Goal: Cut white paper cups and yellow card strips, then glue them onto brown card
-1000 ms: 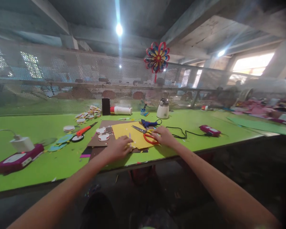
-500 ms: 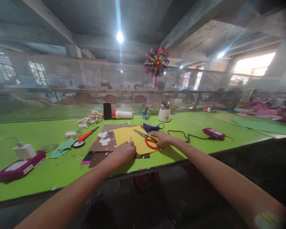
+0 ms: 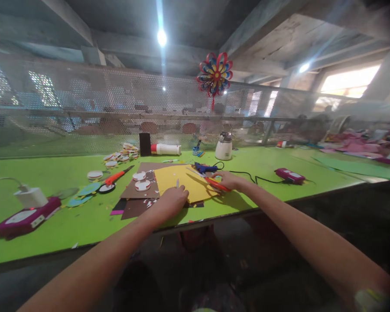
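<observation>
My right hand point(image 3: 230, 180) grips a pair of scissors point(image 3: 218, 184) with red-orange handles. The scissors are tilted over the right side of a yellow sheet point(image 3: 165, 177), blades toward the far left. My left hand point(image 3: 173, 201) rests at the sheet's near edge with its fingers curled together; what they hold, if anything, is hidden. Just beyond those fingers stands out a thin white strip point(image 3: 177, 183). Beneath the yellow sheet lie brown sheets point(image 3: 134, 190). Two white discs with red edges point(image 3: 142, 185) sit on the brown paper, left of my left hand.
A blue glue gun point(image 3: 204, 168) lies behind the scissors, near a cable and a purple box point(image 3: 289, 176). An orange-handled cutter point(image 3: 115, 177) and light-blue discs point(image 3: 89, 189) are leftward. A white bottle point(image 3: 223, 147) and a pile of discs point(image 3: 126, 152) stand farther back.
My right hand has taken hold of the scissors, which have turned and tilted up from lying on the yellow sheet. My left hand's fingers have drawn together and shifted slightly right.
</observation>
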The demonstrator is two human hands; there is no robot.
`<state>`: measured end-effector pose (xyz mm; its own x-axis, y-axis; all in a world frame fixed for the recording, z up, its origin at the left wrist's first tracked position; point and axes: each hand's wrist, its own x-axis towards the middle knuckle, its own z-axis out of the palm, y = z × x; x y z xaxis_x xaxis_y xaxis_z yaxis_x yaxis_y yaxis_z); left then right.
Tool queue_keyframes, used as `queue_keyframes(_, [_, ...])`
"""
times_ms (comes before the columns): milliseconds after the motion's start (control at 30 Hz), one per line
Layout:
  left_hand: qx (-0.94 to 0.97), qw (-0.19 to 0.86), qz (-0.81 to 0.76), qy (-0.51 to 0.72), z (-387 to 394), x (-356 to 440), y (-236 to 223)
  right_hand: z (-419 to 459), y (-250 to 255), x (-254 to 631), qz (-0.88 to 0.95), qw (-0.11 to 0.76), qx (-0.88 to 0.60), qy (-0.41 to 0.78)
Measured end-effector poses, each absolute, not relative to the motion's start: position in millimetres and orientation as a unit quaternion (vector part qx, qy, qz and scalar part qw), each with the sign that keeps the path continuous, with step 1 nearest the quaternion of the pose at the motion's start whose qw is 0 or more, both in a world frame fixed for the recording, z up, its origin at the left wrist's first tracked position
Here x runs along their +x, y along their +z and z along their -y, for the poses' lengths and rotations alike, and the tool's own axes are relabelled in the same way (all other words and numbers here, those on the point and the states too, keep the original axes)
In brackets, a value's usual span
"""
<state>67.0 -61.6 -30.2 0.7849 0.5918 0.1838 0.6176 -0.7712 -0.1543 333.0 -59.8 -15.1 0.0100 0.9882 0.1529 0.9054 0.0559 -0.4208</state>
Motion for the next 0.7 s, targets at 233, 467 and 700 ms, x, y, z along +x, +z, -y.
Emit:
queue_keyframes(233, [-0.936, 0.097, 0.318, -0.114, 73.8, 75.0, -34.1, 110.4, -6.9, 369.4, 0.607, 0.369, -0.619, 0.336])
queue_keyframes(467, [-0.947, 0.058, 0.288, -0.128, 58.1, 85.2, -42.8, 137.3, -20.3, 374.8, 0.542, 0.487, -0.497, 0.471])
queue_keyframes(700, [-0.929, 0.038, 0.333, -0.16, 47.9, 64.5, -39.8, 154.4, -30.0, 351.6, 0.509, 0.527, -0.41, 0.544])
